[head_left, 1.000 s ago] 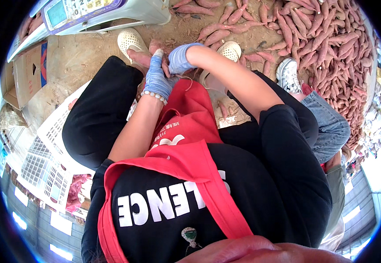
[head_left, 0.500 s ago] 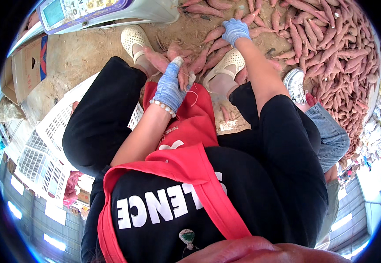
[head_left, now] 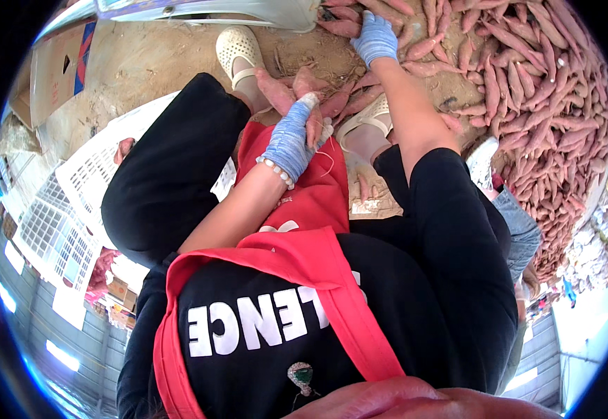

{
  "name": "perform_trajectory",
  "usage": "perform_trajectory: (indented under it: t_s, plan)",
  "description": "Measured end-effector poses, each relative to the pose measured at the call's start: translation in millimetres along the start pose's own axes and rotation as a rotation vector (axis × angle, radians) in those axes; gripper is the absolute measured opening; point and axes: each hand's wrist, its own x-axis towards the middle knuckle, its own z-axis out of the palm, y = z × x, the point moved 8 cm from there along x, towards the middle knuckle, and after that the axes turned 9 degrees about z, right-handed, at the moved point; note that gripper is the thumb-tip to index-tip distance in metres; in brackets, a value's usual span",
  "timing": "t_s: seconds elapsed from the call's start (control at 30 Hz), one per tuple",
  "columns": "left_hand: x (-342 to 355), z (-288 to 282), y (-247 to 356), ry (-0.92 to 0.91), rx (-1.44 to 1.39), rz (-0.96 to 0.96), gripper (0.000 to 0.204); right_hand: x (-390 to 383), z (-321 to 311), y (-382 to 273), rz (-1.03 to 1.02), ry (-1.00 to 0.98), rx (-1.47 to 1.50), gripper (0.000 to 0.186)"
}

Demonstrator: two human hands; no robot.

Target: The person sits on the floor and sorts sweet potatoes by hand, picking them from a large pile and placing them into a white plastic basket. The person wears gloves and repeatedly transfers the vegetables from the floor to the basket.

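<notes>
My left hand (head_left: 287,142), in a blue knitted glove with pale fingertips, is closed on a slender sweet potato (head_left: 313,127) over my red apron (head_left: 321,199). More pink-red sweet potatoes (head_left: 274,89) lie just beyond it between my cream clogs (head_left: 235,50). My right hand (head_left: 375,40), gloved alike, is stretched forward onto loose sweet potatoes (head_left: 339,26) at the top edge, fingers extended; whether one is under them is unclear.
A large sweet potato pile (head_left: 541,119) covers the right side. A co-worker's leg (head_left: 517,223) and shoe (head_left: 482,160) are beside me. A scale (head_left: 206,10) is at the top left, with a cardboard box (head_left: 56,73) and white plastic crates (head_left: 59,223) on the left.
My right hand has left my left hand and moved up and forward onto the loose sweet potatoes. My left hand keeps its hold; the view has shifted slightly.
</notes>
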Motion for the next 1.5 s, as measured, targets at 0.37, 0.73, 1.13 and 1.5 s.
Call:
perform_trajectory:
  t_s: [0.37,0.73,1.13,1.5]
  plan:
    - [64,8,-74,-0.742,0.017,-0.120,0.062,-24,-3,20,0.318,-0.178,0.145,0.042]
    - [-75,37,36,-0.014,0.048,0.222,0.031,-39,36,33,0.399,-0.151,0.208,0.041]
    - [-112,80,79,-0.218,0.112,0.343,0.040,-37,21,52,0.486,-0.191,0.340,0.030]
    - [-214,-21,202,-0.268,-0.376,0.879,0.026,-144,-36,11,0.449,-0.507,0.820,0.015]
